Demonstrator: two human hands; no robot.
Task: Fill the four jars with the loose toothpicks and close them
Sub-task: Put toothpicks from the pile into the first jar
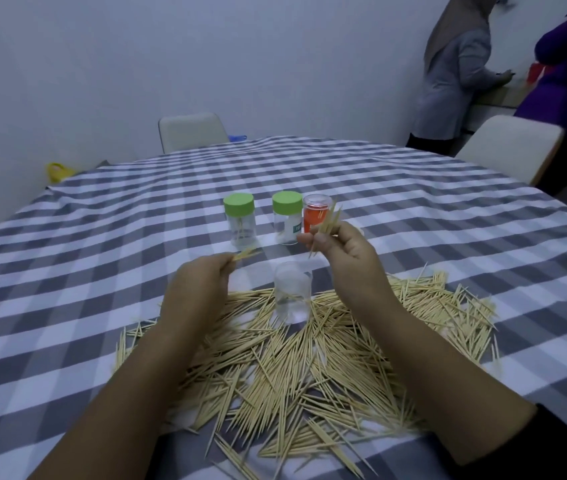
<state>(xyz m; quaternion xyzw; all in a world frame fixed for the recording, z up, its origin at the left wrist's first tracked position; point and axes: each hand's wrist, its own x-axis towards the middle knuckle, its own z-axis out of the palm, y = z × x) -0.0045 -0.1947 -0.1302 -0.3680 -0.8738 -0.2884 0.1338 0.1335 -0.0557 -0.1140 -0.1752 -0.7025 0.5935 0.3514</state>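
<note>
A wide heap of loose toothpicks (296, 362) covers the near part of the checked tablecloth (102, 237). An open clear jar (291, 296) stands upright at the heap's far edge, between my hands, with a few toothpicks inside. My left hand (202, 285) pinches a small bunch of toothpicks (245, 254), tips pointing right. My right hand (344, 251) holds a bigger bunch (327, 226) tilted upward, above and right of the open jar. Behind stand two green-lidded jars (239, 220) (287, 218) and a clear jar with an orange inside (316, 216).
Two pale chairs (192, 131) (507, 150) stand at the table's far side. Two people (455, 77) stand at a counter at the back right. A yellow object (58, 171) lies on the floor at the far left.
</note>
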